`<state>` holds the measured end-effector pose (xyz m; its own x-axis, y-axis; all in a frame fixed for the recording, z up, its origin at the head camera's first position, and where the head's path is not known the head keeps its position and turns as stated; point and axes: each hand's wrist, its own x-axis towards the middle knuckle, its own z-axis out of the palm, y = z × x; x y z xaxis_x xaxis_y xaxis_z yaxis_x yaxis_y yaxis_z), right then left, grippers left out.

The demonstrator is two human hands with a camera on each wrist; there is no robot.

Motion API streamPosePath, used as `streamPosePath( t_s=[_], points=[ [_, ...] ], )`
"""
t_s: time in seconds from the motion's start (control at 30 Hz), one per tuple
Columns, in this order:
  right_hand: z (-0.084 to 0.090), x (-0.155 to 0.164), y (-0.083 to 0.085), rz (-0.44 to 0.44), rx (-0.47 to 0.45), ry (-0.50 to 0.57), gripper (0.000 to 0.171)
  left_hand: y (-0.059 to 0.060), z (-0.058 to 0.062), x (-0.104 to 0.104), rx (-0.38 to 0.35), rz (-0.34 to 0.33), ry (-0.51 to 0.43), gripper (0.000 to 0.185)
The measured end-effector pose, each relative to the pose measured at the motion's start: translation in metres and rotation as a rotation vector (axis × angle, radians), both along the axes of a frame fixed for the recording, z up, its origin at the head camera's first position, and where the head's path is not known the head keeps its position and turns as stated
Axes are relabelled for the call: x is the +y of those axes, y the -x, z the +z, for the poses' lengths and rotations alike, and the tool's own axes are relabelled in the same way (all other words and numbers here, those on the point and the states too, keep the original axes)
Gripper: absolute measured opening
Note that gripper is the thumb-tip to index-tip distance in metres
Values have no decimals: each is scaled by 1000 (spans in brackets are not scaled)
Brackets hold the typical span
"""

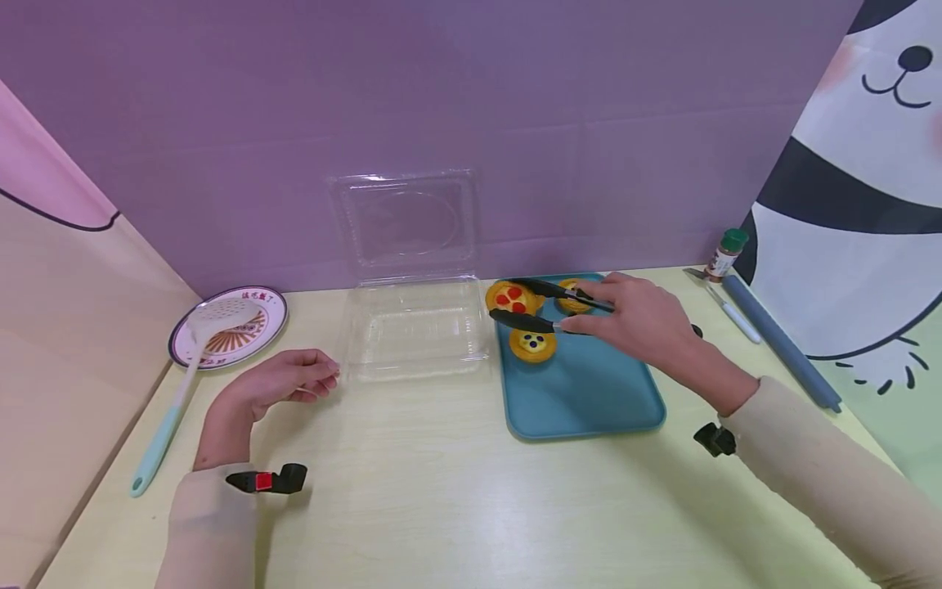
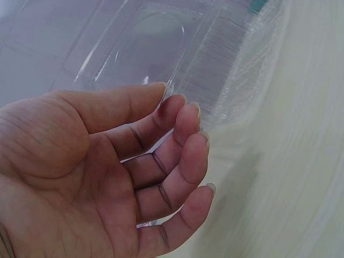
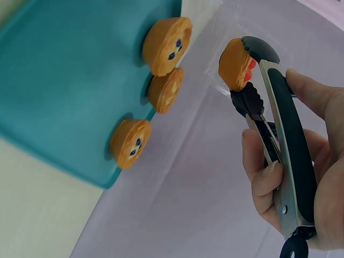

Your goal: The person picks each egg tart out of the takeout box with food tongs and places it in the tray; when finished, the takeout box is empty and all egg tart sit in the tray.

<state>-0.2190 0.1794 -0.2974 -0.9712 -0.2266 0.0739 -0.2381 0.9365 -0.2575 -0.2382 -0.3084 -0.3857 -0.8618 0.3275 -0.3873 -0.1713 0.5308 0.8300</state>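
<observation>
My right hand [image 1: 640,315] grips a pair of black-and-steel tongs [image 3: 293,145]. Between the tong tips is a tart with red topping [image 3: 234,64], held up off the tray. Below it in the head view is a blue tray [image 1: 589,401]. Three other tarts stay on that tray: one blue-dotted tart [image 3: 167,45], a smaller pale-topped tart [image 3: 165,90] and another blue-dotted tart [image 3: 130,142]. My left hand [image 1: 283,380] holds nothing, its fingers loosely bent beside the left edge of an open clear plastic box [image 1: 415,368]; whether the fingertips touch it I cannot tell.
On the left lies a patterned plate [image 1: 268,327], with a white slotted ladle [image 1: 158,450] across it. At the right are a green-capped jar [image 1: 721,258], a white-handled knife [image 1: 736,319] and a grey-blue rod [image 1: 783,343]. The box's lid [image 1: 408,221] stands up near the purple backdrop.
</observation>
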Motion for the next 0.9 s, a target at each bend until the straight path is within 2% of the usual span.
streamPosePath(
  t_s=[0.57,0.9],
  points=[
    [-12,58,-10,-54,26,-21,74,-1,0,1,0,5,3,38],
    [-22,72,-9,-53,5,-48,74,0,0,2,-2,8,12,38]
  ],
)
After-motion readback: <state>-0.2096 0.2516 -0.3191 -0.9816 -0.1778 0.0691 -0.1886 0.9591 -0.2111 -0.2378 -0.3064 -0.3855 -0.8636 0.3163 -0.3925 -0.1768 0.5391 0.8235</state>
